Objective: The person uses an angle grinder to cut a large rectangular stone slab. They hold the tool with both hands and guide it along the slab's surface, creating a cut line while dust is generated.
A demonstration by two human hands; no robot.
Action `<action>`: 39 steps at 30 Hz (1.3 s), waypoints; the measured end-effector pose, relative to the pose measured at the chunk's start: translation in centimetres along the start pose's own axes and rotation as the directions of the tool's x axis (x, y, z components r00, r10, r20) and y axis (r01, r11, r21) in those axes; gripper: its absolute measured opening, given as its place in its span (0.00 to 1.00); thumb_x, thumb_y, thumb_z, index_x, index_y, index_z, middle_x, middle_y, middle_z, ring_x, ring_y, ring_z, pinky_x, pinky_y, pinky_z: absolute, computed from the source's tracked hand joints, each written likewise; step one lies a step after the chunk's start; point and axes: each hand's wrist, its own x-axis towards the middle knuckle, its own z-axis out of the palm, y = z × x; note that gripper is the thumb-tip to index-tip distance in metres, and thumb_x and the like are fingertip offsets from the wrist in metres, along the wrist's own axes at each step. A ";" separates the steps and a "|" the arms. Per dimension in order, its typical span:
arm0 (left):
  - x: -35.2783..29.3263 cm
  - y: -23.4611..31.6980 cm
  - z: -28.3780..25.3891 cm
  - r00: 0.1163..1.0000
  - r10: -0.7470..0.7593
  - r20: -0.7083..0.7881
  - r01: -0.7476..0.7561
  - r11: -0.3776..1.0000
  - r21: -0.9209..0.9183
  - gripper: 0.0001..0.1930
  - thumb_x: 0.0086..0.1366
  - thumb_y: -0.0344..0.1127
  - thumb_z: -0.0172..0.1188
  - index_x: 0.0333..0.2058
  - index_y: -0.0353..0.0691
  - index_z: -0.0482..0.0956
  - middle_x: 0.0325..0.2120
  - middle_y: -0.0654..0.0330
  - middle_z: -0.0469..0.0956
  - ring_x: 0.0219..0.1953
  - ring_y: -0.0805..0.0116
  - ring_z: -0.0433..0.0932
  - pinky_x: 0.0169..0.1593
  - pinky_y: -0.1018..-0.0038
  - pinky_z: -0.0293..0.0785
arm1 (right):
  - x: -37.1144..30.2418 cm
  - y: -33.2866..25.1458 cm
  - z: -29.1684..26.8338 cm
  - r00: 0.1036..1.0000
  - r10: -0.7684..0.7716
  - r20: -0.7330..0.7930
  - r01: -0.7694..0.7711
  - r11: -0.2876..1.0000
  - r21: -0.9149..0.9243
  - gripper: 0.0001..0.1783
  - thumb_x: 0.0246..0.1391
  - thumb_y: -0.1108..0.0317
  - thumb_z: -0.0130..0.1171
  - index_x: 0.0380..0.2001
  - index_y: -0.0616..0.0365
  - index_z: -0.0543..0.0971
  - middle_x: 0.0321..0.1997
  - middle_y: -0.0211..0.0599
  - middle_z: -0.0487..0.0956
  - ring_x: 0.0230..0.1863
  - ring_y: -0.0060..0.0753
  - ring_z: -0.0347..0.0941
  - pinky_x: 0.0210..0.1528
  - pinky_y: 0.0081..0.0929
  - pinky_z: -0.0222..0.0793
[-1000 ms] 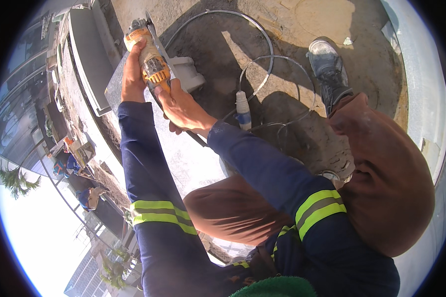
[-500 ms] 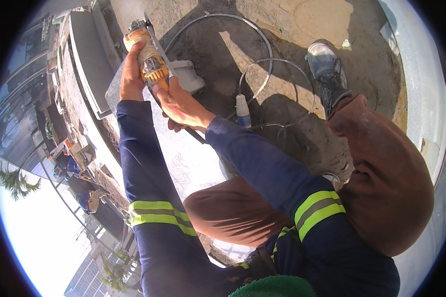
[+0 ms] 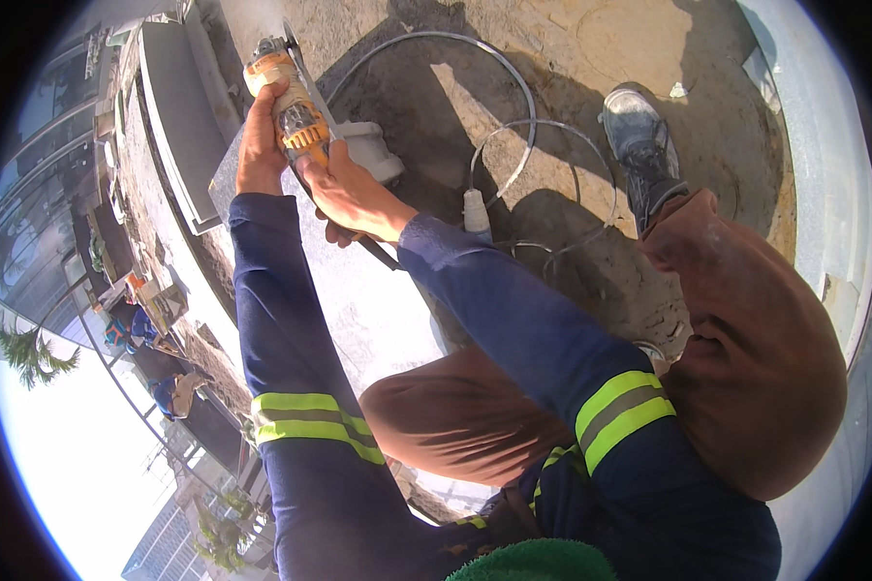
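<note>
A: Left hand point(image 3: 260, 145): fingers wrapped tight around the front of the grinder point(image 3: 286, 97), near the disc end. Right hand point(image 3: 354, 198): closed around the rear of the grinder body, thumb on top.

B: Grinder position?

A: At the far end of the grey slab point(image 3: 358, 300), nose down on the slab's far edge. The disc itself is mostly hidden behind the guard; contact point cannot be confirmed. A pale haze shows just above the disc, probably dust.

B: Cord routing?

A: The cable point(image 3: 513, 92) loops over the sandy ground to the right of the slab, with a white plug joint point(image 3: 476, 211) lying just beside the slab edge. A shoe point(image 3: 639, 145) stands inside the loops.

B: Hazards?

A: Three, as judgements. One: both arms are stretched well forward, so a disc snag at the edge would likely twist the tool against a weak grip. Two: the coiled cable near the shoe could catch the foot. Three: hands are bare, so grit or a slipped disc would reach skin.
</note>
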 end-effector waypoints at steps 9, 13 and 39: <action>1.2 0.4 -0.7 1.000 -0.006 0.015 0.005 1.000 0.010 0.21 0.71 0.46 0.63 0.53 0.35 0.76 0.35 0.53 0.83 0.33 0.59 0.86 0.39 0.58 0.87 | 1.2 -0.9 0.0 0.996 0.090 0.014 -0.091 0.992 0.090 0.26 0.74 0.48 0.45 0.50 0.62 0.56 0.25 0.42 0.74 0.12 0.34 0.75 0.10 0.33 0.71; 1.1 0.6 -0.8 1.000 -0.020 0.002 0.020 1.000 0.013 0.22 0.70 0.45 0.64 0.53 0.35 0.75 0.35 0.54 0.83 0.33 0.59 0.85 0.39 0.59 0.86 | 1.4 -1.4 0.2 0.988 0.152 0.000 -0.150 0.975 0.162 0.22 0.74 0.48 0.44 0.50 0.59 0.59 0.25 0.41 0.74 0.12 0.36 0.75 0.10 0.34 0.70; 0.8 0.3 -0.9 0.997 -0.052 0.051 0.053 0.998 -0.019 0.21 0.72 0.46 0.63 0.53 0.36 0.75 0.34 0.54 0.83 0.31 0.60 0.85 0.37 0.61 0.86 | -0.1 -2.2 0.1 0.989 0.146 0.007 -0.145 0.973 0.177 0.26 0.76 0.48 0.44 0.50 0.63 0.56 0.24 0.41 0.74 0.14 0.35 0.76 0.11 0.33 0.72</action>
